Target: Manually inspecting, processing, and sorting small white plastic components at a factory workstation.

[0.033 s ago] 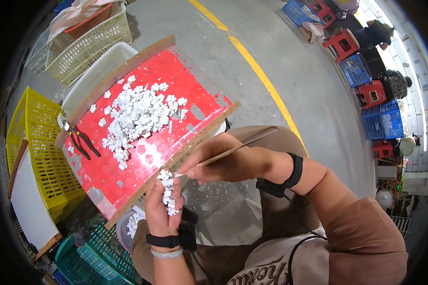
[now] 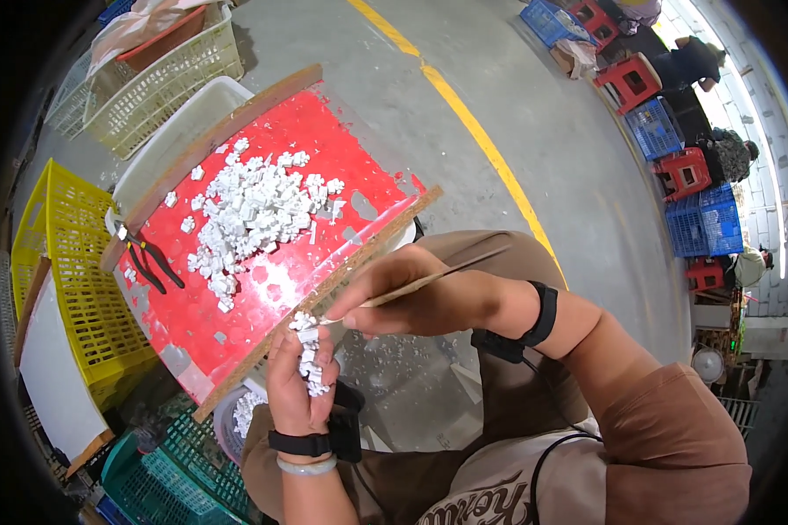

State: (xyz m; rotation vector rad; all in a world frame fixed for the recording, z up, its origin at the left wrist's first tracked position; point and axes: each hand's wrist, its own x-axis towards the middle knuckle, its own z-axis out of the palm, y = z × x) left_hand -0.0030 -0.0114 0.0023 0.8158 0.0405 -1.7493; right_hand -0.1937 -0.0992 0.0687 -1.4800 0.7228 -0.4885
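left hand (image 2: 296,376) cups small white plastic pieces (image 2: 309,354) lower centre; right hand (image 2: 407,297) grip pinches thin wooden stick (image 2: 429,280), tip on them for picking

My left hand (image 2: 296,376) cups white pieces (image 2: 309,354); right hand (image 2: 411,297) pinches thin stick (image 2: 429,280) against them. Red tray (image 2: 271,289) far-left holds pile (image 2: 249,210), pliers (image 2: 149,258).

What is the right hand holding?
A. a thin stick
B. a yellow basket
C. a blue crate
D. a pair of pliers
A. The right hand pinches a thin stick with its tip at the small white pieces held in the left hand; the pliers lie untouched on the red tray.
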